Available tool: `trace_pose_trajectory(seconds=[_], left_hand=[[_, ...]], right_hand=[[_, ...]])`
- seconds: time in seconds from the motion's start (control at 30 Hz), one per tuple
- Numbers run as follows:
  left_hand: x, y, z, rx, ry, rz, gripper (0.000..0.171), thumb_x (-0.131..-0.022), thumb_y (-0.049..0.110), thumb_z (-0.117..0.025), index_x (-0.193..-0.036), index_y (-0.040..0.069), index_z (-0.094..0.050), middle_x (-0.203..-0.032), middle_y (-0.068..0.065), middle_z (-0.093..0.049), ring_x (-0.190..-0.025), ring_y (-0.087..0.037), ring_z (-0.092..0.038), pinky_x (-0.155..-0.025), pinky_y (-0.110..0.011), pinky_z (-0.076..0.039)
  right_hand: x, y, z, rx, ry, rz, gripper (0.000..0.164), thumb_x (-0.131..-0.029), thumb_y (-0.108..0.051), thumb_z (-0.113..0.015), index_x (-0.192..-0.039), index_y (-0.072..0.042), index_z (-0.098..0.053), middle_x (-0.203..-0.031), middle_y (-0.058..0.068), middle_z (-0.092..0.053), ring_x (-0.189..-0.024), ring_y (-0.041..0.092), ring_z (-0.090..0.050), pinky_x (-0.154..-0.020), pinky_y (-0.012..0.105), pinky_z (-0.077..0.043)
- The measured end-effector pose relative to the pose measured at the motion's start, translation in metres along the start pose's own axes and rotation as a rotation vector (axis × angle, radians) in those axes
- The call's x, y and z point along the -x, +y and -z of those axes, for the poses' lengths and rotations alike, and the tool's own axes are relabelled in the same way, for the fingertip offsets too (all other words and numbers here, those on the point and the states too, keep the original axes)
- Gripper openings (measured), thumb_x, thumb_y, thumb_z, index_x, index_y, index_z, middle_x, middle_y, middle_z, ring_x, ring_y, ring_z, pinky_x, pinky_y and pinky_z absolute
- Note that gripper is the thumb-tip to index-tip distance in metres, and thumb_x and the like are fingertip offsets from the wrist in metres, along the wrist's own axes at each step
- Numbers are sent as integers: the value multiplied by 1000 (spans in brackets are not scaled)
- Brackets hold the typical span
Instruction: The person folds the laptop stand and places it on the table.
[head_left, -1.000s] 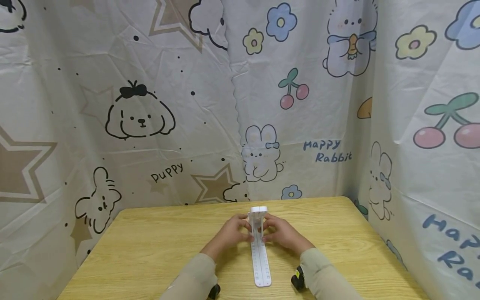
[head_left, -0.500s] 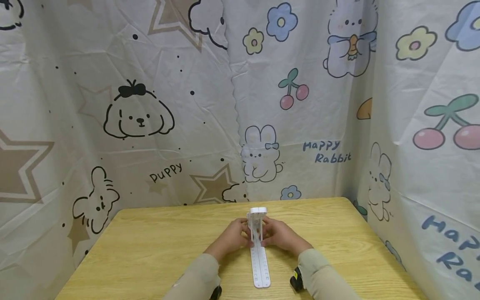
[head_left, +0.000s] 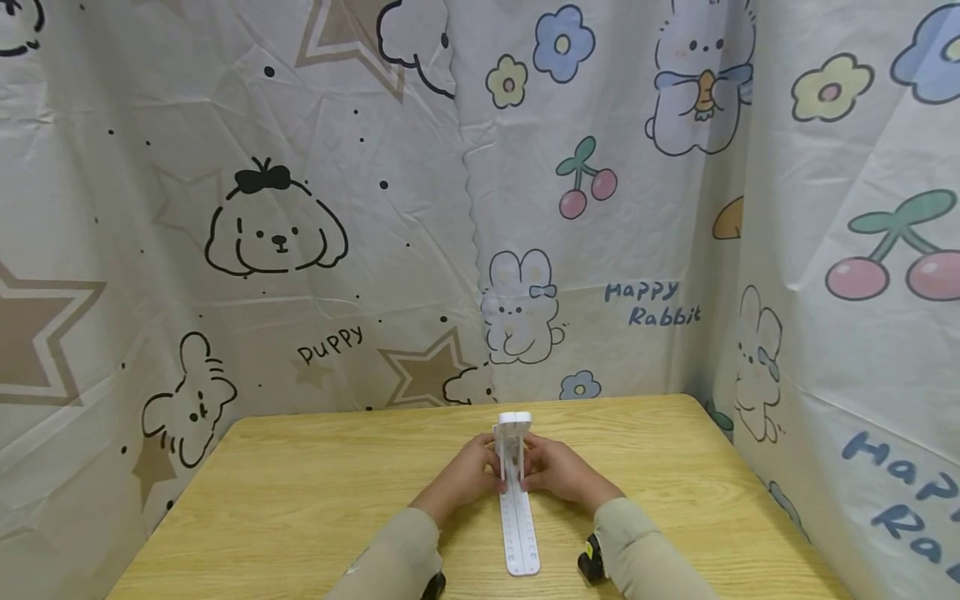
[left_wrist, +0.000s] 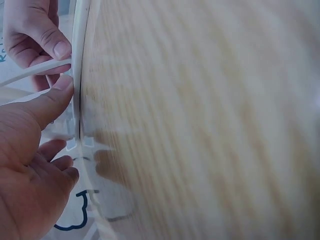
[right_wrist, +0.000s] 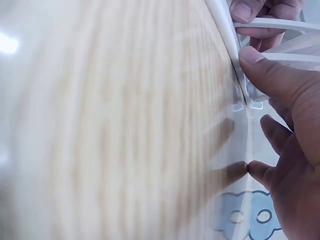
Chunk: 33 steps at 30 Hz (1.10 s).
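Observation:
A white plastic stand (head_left: 520,533) is on the table, its long slotted base running toward me and its narrow frame rising at the far end. My left hand (head_left: 474,468) grips the frame's left side low down, while my right hand (head_left: 558,468) holds the right side opposite. In the left wrist view the left thumb (left_wrist: 61,84) presses by a thin white strut (left_wrist: 35,71), near the base's edge. The right thumb (right_wrist: 252,56) does likewise in the right wrist view, with its outer fingers (right_wrist: 272,132) spread loosely. The frame partly hides fingertips of both hands.
The stand and both forearms are over a yellow wood-grain table (head_left: 315,492). A printed curtain (head_left: 420,208) hangs behind the table's far edge and along the right side. A black wrist device (head_left: 591,560) shows at the right cuff.
Both hands have slid slightly toward me and lower along the stand's frame. The stand stays in nearly the same place, with a small shift of the head view.

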<state>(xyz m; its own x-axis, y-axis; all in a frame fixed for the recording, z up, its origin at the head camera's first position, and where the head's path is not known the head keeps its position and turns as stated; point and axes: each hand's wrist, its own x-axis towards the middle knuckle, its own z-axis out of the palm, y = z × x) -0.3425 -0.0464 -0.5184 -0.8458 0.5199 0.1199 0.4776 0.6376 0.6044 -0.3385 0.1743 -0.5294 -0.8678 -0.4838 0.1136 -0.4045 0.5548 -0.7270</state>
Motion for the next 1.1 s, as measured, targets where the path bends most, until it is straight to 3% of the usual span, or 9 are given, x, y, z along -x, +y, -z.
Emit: trace_pose_trajectory(seconds=[0.03,0.13,0.27,0.37,0.5,0.57,0.8,1.1], left_hand=[[0,0,-1,-3,3,1,9,-79,11,-87,-78,8,-79,-150,-21,-51,-142,-41,-44,-120,-56,-34],[0,-2,-2,4,26,2,9,-80,11,-86,-77,8,-78,-148,-20,-53,-140,-41,-47,-119,-55,-36],[1,-5,-4,47,58,15,11,-82,9,-84,-75,9,-76,-146,-18,-54,-137,-41,-49,-117,-55,-37],[0,-5,-4,60,74,25,12,-82,9,-84,-75,9,-75,-144,-18,-56,-135,-41,-50,-117,-55,-38],[-3,-6,-4,21,104,25,10,-83,9,-83,-77,8,-76,-138,-17,-60,-130,-40,-55,-113,-54,-43],[-4,-7,-5,1,119,25,8,-83,8,-84,-79,7,-77,-133,-16,-62,-126,-38,-57,-111,-53,-45],[-11,-9,-4,15,134,50,4,-84,5,-82,-85,3,-79,-122,-12,-66,-119,-32,-60,-109,-51,-46],[-13,-6,-4,32,175,76,4,-83,4,-82,-83,1,-80,-123,-16,-67,-120,-35,-59,-109,-53,-45]], right_hand=[[0,0,0,-8,1,-6,75,-85,-6,-82,-151,-5,-45,-85,-10,-75,-107,19,-62,-116,54,-38],[1,-2,-1,10,26,-4,55,-85,-5,-81,-137,-4,-60,-91,-8,-76,-122,26,-61,-117,55,-37],[0,-3,-3,49,69,6,14,-85,-5,-80,-98,-6,-76,-103,0,-78,-147,35,-41,-122,57,-28],[-2,-4,-3,65,101,-8,7,-84,-5,-81,-87,-9,-77,-122,8,-74,-146,35,-43,-122,55,-31],[-4,-5,-3,76,138,-36,8,-82,-5,-83,-81,-10,-77,-143,13,-62,-142,35,-48,-119,53,-36],[-6,-5,-4,81,145,-46,8,-82,-6,-84,-81,-11,-77,-145,14,-60,-141,35,-49,-119,52,-37],[-8,-4,-7,107,177,-74,14,-82,-10,-85,-78,-16,-72,-145,12,-60,-139,36,-51,-116,53,-40],[-11,-5,-8,141,200,-61,16,-80,-10,-86,-77,-15,-71,-137,10,-66,-131,36,-59,-111,53,-46]])
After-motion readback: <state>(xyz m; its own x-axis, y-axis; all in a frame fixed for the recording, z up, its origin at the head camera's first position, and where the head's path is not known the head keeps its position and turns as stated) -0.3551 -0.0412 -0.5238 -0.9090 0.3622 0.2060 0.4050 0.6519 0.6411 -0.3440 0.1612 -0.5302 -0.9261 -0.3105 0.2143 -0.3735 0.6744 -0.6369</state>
